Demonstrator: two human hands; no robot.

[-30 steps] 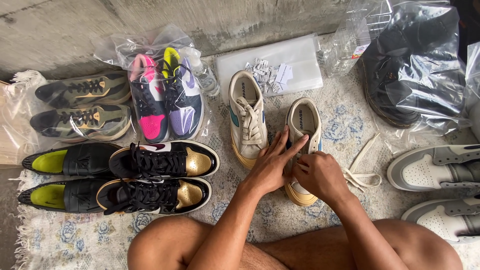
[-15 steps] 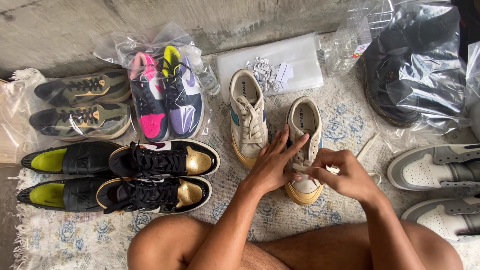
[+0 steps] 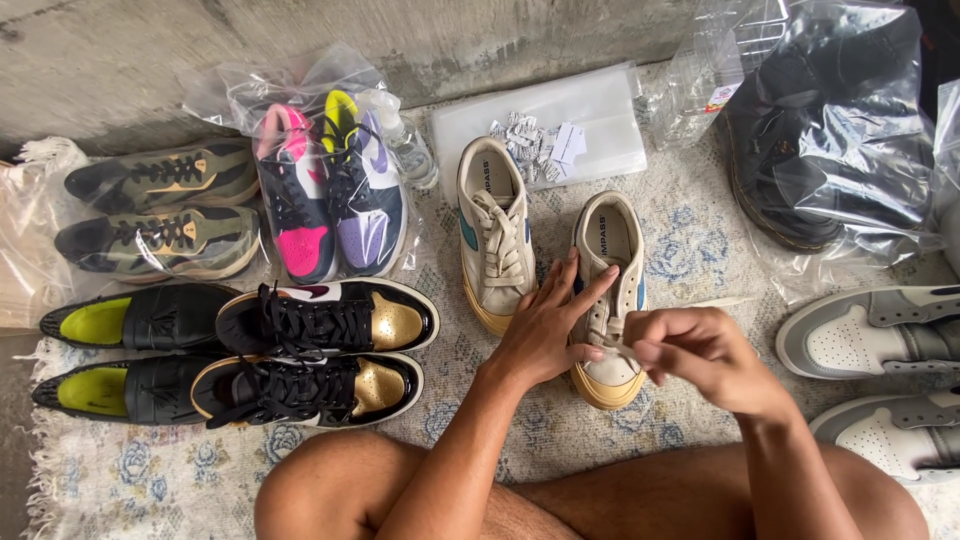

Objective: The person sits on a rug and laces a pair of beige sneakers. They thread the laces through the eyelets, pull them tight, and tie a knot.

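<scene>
Lacing the cream shoe (image 3: 607,300) on the rug (image 3: 690,225).
My left hand (image 3: 545,325) lay mostly open, fingers spread flat on the shoe's laces, steadying it. My right hand (image 3: 700,355) was closed, pinching a lace end (image 3: 622,345) over the toe. Its twin (image 3: 497,232) stood just beside it, to the left.

Bagged pink/purple sneakers (image 3: 330,190), black-gold pair (image 3: 320,350), olive pair (image 3: 160,210), grey pair (image 3: 880,380), poss. black boots in bag (image 3: 830,150).
</scene>
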